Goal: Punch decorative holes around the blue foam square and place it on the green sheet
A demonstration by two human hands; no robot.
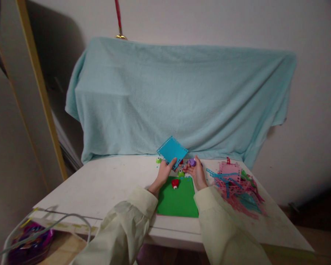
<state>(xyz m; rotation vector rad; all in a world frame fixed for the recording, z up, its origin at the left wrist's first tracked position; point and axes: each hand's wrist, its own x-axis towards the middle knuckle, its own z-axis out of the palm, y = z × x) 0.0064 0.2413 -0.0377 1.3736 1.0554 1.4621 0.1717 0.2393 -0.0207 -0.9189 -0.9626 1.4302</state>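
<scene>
A square of blue paper point(172, 150) with small holes punched along its edges is held up by my left hand point(165, 171), thumb on its lower corner. My right hand point(196, 172) is beside it, palm up and fingers apart, near a purple punch point(192, 162). Whether anything small lies in that palm is too tiny to tell. Below both hands lies green paper point(178, 200), with a red punch point(175, 183) on its upper part. A green punch point(181, 173) sits at its top edge, between the hands. Another green punch point(158, 160) stands behind my left hand.
Pink, blue, green and red punched paper scraps point(237, 186) are heaped at the right of the white table point(107, 184). Behind it hangs a light blue cloth point(176, 92). A cable point(68, 216) loops at the front left, over a purple package point(30, 241).
</scene>
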